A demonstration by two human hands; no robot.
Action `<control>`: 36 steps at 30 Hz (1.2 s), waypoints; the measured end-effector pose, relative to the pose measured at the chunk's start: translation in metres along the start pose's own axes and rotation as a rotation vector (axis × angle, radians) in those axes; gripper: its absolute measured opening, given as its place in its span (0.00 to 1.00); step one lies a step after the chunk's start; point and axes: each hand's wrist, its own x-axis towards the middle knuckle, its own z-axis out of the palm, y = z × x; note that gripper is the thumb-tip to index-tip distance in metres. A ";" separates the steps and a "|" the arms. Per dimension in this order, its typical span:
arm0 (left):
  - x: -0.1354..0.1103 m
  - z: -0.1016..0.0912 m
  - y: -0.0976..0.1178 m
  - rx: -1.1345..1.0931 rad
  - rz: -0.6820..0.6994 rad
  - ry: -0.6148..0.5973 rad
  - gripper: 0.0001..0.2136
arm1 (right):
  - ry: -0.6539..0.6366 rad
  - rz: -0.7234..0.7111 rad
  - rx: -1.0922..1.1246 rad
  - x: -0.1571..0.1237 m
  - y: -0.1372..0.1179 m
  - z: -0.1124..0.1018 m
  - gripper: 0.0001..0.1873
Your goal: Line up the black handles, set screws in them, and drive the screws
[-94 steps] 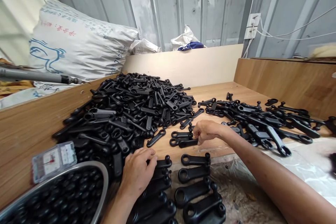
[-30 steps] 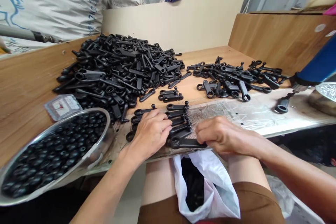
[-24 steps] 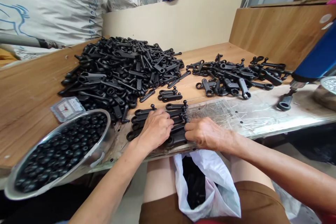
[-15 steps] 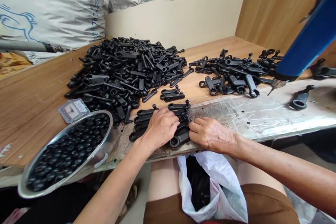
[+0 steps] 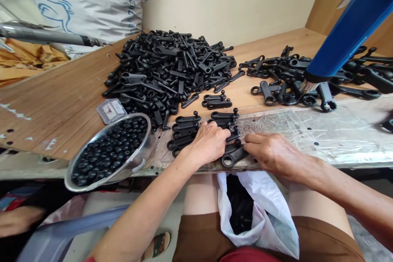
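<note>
Black crank handles, each with a ring at one end and a ball-tipped peg at the other, lie in two rows at the bench's front edge. My left hand (image 5: pixel 211 141) rests over them, fingers curled together beside the pegs of the right row; what is in its fingers is hidden. My right hand (image 5: pixel 273 151) is closed, thumb and fingers pinched at the peg end of the nearest crank handle (image 5: pixel 232 157). Left of the rows stands a metal bowl (image 5: pixel 150 131) of round black knobs (image 5: pixel 107 151).
A large pile of black crank parts (image 5: pixel 172 65) covers the back. More handles (image 5: pixel 270 90) lie at right under a blue power driver (image 5: pixel 346 28). A white bag (image 5: pixel 270 221) of dark parts sits on my lap. Another person's hand (image 5: pixel 20 221) shows at lower left.
The view has swung left, so the bench things appear farther right. Both hands stay by the same crank handle, with a slightly wider gap between them. Another person's hand has come into view.
</note>
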 end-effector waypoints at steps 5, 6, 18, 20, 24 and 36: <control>0.001 -0.003 0.001 -0.059 0.005 0.013 0.10 | 0.191 -0.072 0.209 -0.006 0.005 -0.035 0.15; 0.000 -0.005 -0.001 -0.087 0.002 0.027 0.10 | 0.252 -0.080 0.220 -0.007 0.006 -0.043 0.14; 0.034 -0.035 -0.104 -0.014 -0.450 0.034 0.07 | -0.122 0.068 0.297 0.015 -0.004 -0.025 0.14; 0.044 -0.026 -0.112 0.009 -0.480 -0.044 0.07 | -0.222 0.098 0.262 0.020 -0.010 -0.019 0.13; 0.053 -0.012 -0.118 0.021 -0.477 -0.119 0.11 | -0.320 0.185 0.120 0.025 -0.021 -0.019 0.11; 0.056 -0.006 -0.133 -0.103 -0.404 -0.232 0.11 | -0.357 0.122 0.021 0.019 -0.031 -0.020 0.14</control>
